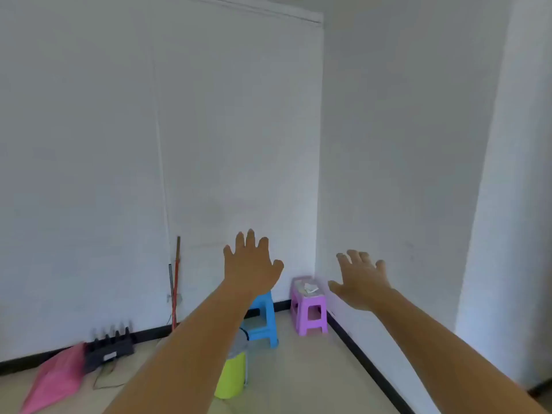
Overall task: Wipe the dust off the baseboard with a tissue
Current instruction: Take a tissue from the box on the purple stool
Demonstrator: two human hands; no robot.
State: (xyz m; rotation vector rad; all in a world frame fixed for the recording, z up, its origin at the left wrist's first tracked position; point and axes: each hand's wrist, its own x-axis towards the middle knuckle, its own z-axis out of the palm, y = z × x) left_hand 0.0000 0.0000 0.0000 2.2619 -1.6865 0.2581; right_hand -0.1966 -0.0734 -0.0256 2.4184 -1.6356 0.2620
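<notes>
As the left hand (pixel 252 265) and right hand (pixel 363 282) stretched forward, both spread and empty, apparently to fetch it, what looked like the tissue (pixel 309 287) lay on the purple stool (pixel 309 312) beside the black baseboard (pixel 367 351).

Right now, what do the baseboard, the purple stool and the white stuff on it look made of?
The baseboard: a black, smooth strip; tile, painted wood or plastic, cannot tell. The purple stool: moulded plastic, by its uniform colour and one-piece legs. The white stuff on its seat: thin, crumpled, likely tissue paper, but too blurred to be sure.
</notes>
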